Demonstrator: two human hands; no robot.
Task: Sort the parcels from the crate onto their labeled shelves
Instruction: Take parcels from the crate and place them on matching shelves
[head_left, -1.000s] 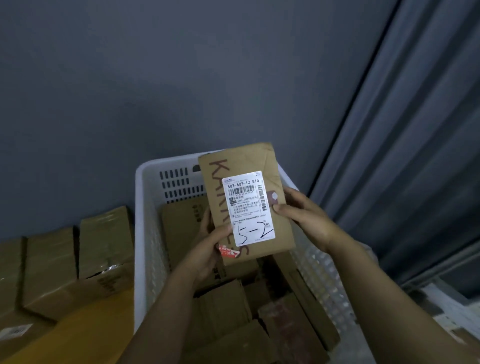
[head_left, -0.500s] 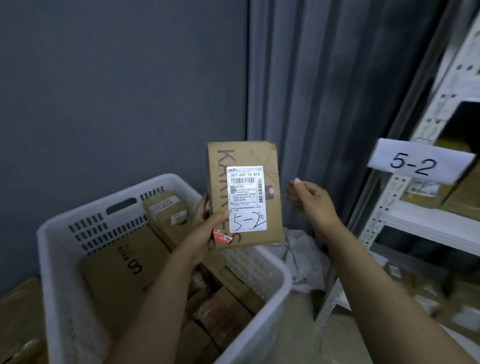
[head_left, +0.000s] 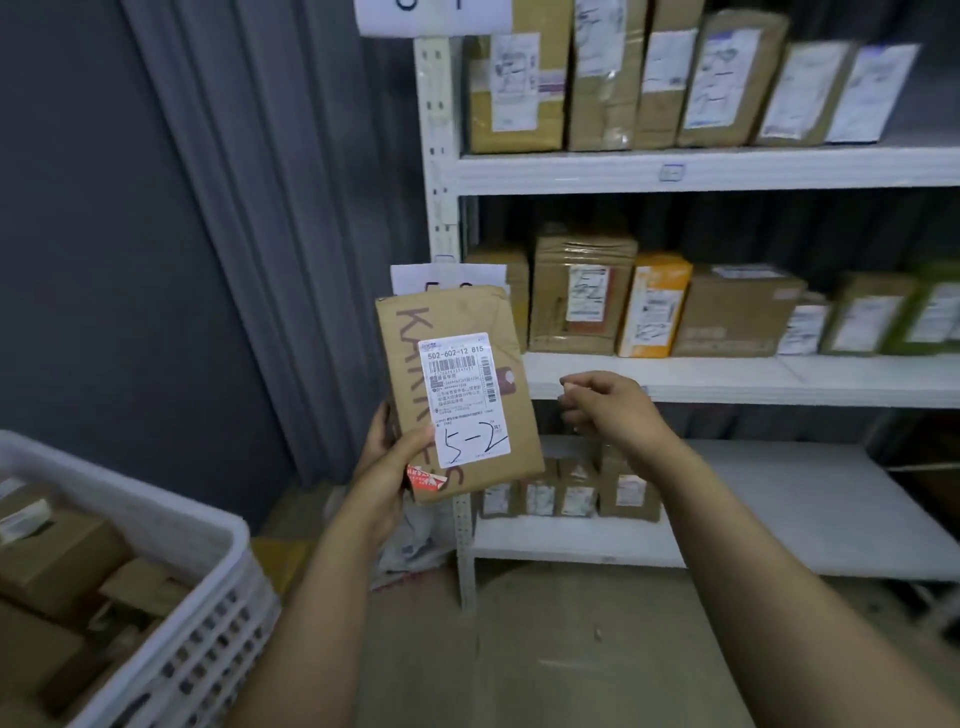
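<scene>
Parcel (head_left: 457, 392), a flat brown cardboard packet, stands upright in the left hand (head_left: 387, 467), held up in front of the white shelving (head_left: 727, 171). That arm reaches up from below, the thumb pressed across the packet's lower front and the other fingers wrapped behind its left edge, gripping it near the bottom corner. The packet's long axis runs nearly vertical, its top leaning a little to the left, and its printed face looks back at the person. A white label (head_left: 465, 397) with "5-2" handwritten at its lower end sits on that face. The right hand (head_left: 610, 410) hovers just beside the packet, apart from it, fingers loosely curled and holding nothing. The white crate (head_left: 208, 613) of boxes sits low on the left.
</scene>
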